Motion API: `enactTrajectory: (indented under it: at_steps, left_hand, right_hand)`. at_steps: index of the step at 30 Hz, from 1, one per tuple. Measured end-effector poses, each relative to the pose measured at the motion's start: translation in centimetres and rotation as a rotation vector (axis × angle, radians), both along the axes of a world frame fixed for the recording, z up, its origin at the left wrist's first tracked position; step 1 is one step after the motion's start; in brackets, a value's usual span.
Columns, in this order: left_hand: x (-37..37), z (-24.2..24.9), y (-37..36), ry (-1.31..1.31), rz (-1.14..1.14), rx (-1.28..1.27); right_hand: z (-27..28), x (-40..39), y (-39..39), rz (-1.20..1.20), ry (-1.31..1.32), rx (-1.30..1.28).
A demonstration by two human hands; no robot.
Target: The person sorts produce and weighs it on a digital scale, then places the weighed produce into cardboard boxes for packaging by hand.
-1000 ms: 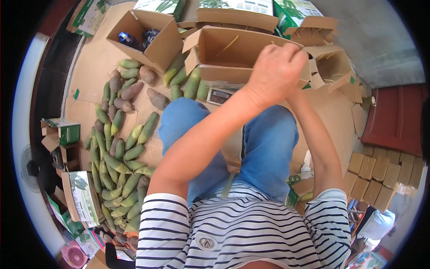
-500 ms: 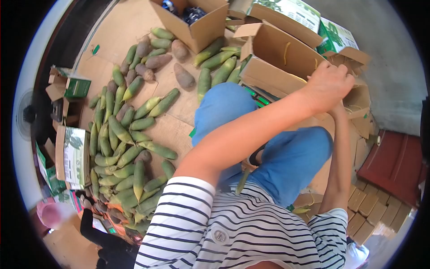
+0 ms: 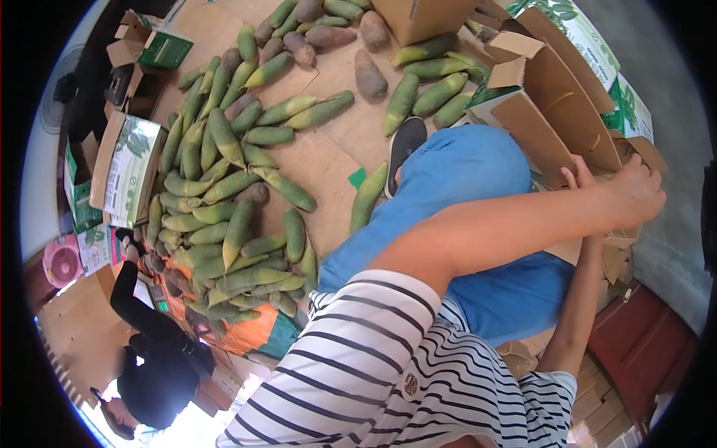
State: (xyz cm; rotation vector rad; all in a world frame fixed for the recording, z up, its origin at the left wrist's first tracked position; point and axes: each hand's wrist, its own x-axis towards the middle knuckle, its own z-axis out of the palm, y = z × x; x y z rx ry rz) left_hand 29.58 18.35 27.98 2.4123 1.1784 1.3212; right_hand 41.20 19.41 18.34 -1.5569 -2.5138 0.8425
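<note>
My left arm crosses over my right at the open cardboard box (image 3: 556, 97), which has yellow cord handles inside. My left hand (image 3: 638, 190) has its fingers curled at the box's near right end, close to a brown flap (image 3: 648, 154). What it holds, if anything, I cannot make out. My right hand (image 3: 579, 175) is partly hidden behind the left forearm. Its visible fingers stand apart at the box's lower right edge. A few green radishes (image 3: 439, 93) lie left of the box, and one green radish (image 3: 368, 198) rests beside my leg.
A large pile of green radishes (image 3: 224, 216) covers the cardboard floor at left, with brownish roots (image 3: 370, 77) near the top. Printed cartons (image 3: 134, 172) line the left side. A person in black (image 3: 160, 373) is at lower left. A dark red panel (image 3: 646, 351) stands at right.
The view has swung, so the radishes and box sit elsewhere in it. My right fingers now show beside the left forearm, and the person in black is more fully in view.
</note>
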Motion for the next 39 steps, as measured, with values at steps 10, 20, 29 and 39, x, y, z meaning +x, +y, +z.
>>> enactTrajectory:
  at_steps: [10, 20, 29, 39]
  left_hand:
    - [-0.9, 0.1, 0.4, 0.002, 0.043, 0.077]
    - [-18.3, 1.1, -4.2, -0.273, -0.015, -0.298]
    - [-46.0, -23.8, -37.3, 0.856, 1.238, -1.221]
    - [-46.3, -23.4, -50.8, 0.611, 1.513, -1.770]
  right_hand:
    - [-1.1, 0.1, 0.1, -0.099, 0.018, 0.036]
    - [-0.8, 0.5, 0.6, -0.029, -0.033, 0.153]
    - [-0.3, 0.3, 0.1, -0.097, 0.013, 0.070]
    - [-0.7, 0.3, 0.2, -0.085, 0.044, 0.043]
